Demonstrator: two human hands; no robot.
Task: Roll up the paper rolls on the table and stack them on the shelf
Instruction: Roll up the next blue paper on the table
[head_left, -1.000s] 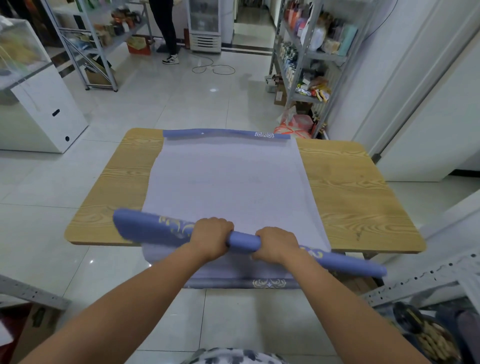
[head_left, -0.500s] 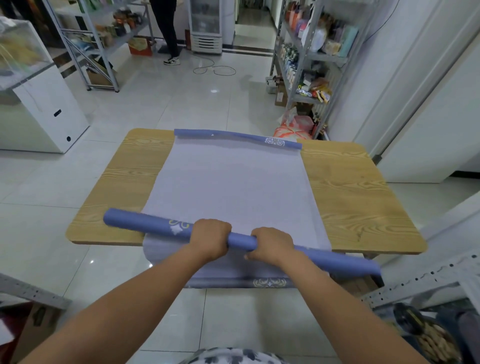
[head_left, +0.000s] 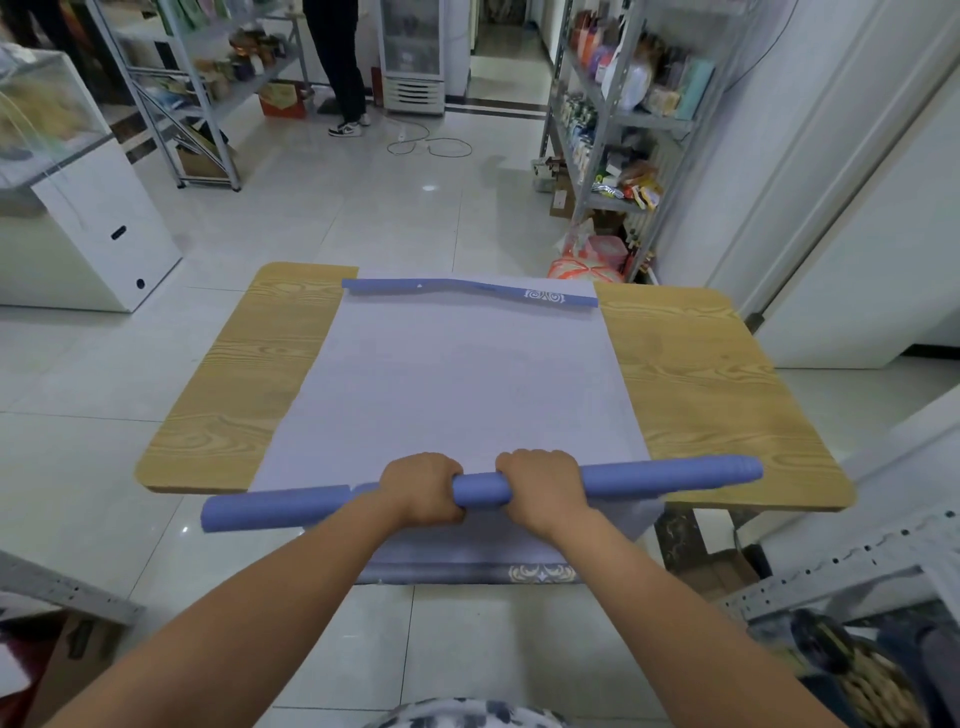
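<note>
Blue paper roll (head_left: 480, 491) is lying across the near edge of the wooden bench (head_left: 691, 384) — both hands, left (head_left: 422, 489) and right (head_left: 544, 489), are clenching around its middle, side by side. Pale unrolled paper (head_left: 457, 374) is stretching away over the bench to a curled blue far edge (head_left: 467, 290).

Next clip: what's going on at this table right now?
A person at the near edge of a wooden table grips the middle of a long blue paper roll with the left hand and right hand side by side. The roll is held crosswise over a pale sheet spread flat on the table, its far end curled up and its near end hanging over the edge. Whether roll and sheet are joined is unclear.
</note>
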